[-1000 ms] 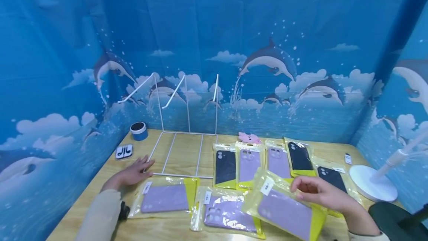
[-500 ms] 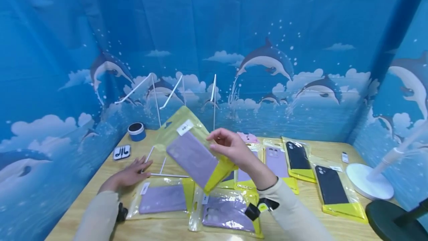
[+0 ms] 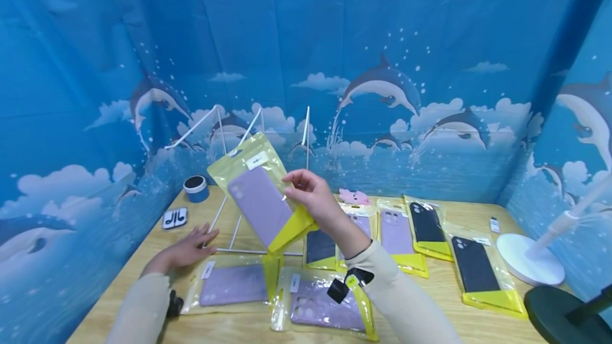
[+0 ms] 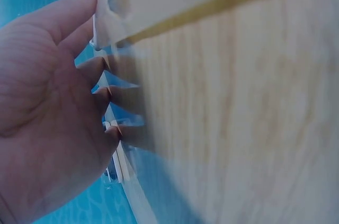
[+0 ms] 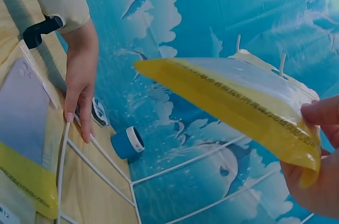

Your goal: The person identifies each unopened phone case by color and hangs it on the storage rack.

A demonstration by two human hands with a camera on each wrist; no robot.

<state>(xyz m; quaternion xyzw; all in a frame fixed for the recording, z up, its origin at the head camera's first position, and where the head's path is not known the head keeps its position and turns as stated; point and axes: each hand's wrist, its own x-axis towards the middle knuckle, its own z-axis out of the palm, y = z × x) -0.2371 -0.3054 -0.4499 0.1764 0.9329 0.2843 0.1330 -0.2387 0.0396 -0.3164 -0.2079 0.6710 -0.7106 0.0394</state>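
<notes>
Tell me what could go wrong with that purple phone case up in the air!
Its bag might slip, since the right grip pinches only one side. It could also snag on the thin hook behind it. The left grip touches the wire rack; if it lifts, the rack might slide.

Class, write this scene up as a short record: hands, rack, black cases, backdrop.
left hand: touches the rack's base
right hand: pinches a bagged purple case, raised above the rack's base
rack: white wire, two more bagged purple cases in front
bagged black cases: three, right of the rack
backdrop: blue, printed with dolphins
</notes>
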